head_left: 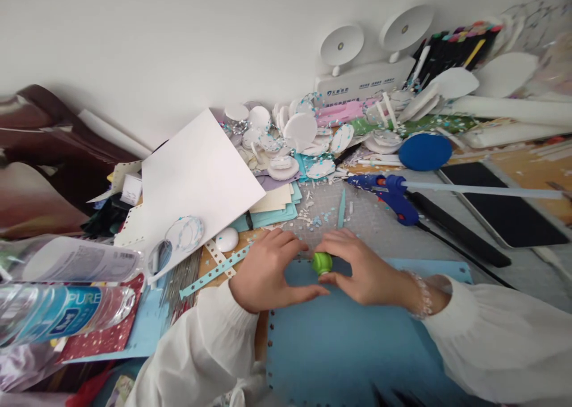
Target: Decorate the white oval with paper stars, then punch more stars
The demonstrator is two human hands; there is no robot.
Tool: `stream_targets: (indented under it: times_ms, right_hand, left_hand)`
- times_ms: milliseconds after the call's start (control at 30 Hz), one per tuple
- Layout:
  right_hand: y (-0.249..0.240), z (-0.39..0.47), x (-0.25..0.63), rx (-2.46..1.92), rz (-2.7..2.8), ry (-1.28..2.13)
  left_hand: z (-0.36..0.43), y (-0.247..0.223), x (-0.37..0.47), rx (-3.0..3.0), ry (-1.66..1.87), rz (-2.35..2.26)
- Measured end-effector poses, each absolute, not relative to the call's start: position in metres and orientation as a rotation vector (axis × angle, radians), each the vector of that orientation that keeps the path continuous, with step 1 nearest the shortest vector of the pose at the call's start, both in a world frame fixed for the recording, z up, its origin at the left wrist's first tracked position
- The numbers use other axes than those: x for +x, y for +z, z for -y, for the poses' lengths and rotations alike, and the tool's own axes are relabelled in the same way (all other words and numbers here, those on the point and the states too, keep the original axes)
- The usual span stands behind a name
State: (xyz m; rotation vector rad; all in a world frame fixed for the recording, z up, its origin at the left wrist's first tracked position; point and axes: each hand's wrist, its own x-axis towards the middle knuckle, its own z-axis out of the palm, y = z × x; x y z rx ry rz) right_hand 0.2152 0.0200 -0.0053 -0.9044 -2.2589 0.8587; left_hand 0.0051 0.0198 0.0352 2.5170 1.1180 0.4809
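A small green craft punch (pixel 322 263) is pinched between the thumb and fingers of my right hand (pixel 364 270), at the far edge of a blue sheet of paper (pixel 348 341). Small punched shapes run down the sheet's left side. My left hand (pixel 270 270) is open over the sheet's far left corner, its thumb stretched toward the punch and its fingers curved apart. Whether my left fingertips press on the paper cannot be made out. Left of that hand lie a punched light-blue strip (pixel 214 271) and a round white piece (pixel 227 239).
Behind my hands are a blue glue gun (pixel 393 195), a tablet (pixel 504 201), white foam discs (pixel 300 131) and a blue disc (pixel 425 152). A white board (pixel 201 174) leans at left, above a water bottle (pixel 67 311). Paper scraps litter the grey mat (pixel 366 222).
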Motion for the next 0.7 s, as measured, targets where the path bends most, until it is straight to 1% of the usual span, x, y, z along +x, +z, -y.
stream_targets:
  times_ms: [133,200,533,700]
  right_hand:
    - [-0.004,-0.02,0.215,-0.913,2.267,0.854]
    - [-0.004,-0.021,0.215,-0.911,2.257,0.839]
    - [-0.005,-0.023,0.215,-0.884,2.208,0.816]
    - [-0.003,-0.024,0.216,-0.872,2.239,0.826]
  left_hand:
    - [-0.021,0.043,0.019,2.695,0.182,-1.118]
    - [-0.024,0.043,0.023,2.713,0.114,-1.077]
    - [-0.028,0.031,0.024,2.666,0.247,-1.058]
    - [-0.028,0.042,0.018,2.648,0.139,-1.08]
